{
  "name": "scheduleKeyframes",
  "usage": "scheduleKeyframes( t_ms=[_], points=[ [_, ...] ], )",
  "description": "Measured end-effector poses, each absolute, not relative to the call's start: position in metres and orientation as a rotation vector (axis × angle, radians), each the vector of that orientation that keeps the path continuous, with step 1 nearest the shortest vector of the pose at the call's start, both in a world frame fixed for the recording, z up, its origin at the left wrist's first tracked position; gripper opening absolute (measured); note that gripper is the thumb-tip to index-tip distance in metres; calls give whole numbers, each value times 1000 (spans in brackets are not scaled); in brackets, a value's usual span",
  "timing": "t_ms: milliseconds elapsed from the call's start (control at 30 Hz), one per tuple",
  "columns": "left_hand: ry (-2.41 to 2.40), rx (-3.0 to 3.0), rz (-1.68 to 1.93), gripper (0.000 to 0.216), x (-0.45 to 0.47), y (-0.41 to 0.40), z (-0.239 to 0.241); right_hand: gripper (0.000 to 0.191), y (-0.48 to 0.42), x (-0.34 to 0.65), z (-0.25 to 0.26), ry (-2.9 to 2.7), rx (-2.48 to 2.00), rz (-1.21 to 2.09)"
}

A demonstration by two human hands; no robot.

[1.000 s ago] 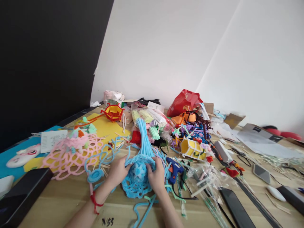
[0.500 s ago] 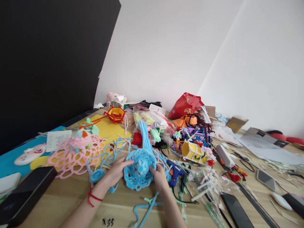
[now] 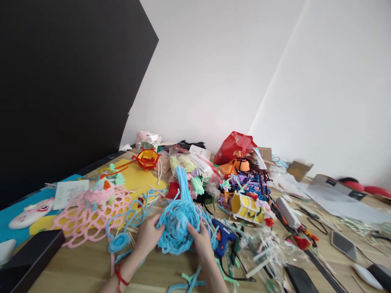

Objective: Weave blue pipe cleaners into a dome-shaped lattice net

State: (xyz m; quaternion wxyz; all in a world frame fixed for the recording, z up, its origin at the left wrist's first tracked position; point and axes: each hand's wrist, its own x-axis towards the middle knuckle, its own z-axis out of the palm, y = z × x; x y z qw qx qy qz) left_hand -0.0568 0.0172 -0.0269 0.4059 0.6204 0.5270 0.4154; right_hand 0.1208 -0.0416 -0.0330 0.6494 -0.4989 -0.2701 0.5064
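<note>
Blue fuzzy piece (image 3: pixel 178 234) looks roundish from here, ctr knob (image 3: pixel 181 221) up, long axis hard 2 tell; L hand (image 3: pixel 150 235) & R hand (image 3: pixel 200 243) gripping its edges, fingers part-curled.

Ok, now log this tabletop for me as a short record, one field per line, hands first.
Left hand: gripping the left edge of a blue openwork piece
Right hand: on the same piece's right side, thumb on top
Left wrist: red cord bracelet
Just beyond the piece: bundle of light blue stems
Left of the hands: blue coil, then pink lattice piece
Right of the hands: blue glue gun
Far side: red bag, near the white wall
</note>
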Motion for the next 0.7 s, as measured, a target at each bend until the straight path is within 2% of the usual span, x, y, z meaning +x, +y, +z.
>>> scheduleKeyframes(
  t_ms=[100, 200, 300, 400, 533, 700],
  points=[
    [886, 1070, 1053, 37, -55, 12, -16, 63, -39, 122, -31, -507, -1069, 1181],
    [566, 716, 943, 29, -49, 7, -10, 62, -37, 125, -30, -469, -1006, 1213],
    [429, 666, 837, 25, -42, 2, -15, 53, -37, 127, -31, -515, -1038, 1284],
    [354, 688, 770, 36, -34, -1, -22, 51, -37, 129, -29, -599, -1083, 1281],
    [263, 694, 742, 54, -22, 0, -15, 46, -32, 132, -21, -772, -1266, 999],
    [177, 648, 712, 67, -8, 16, 26, 40, -21, 145, 2, -939, -1585, 669]
  ],
)
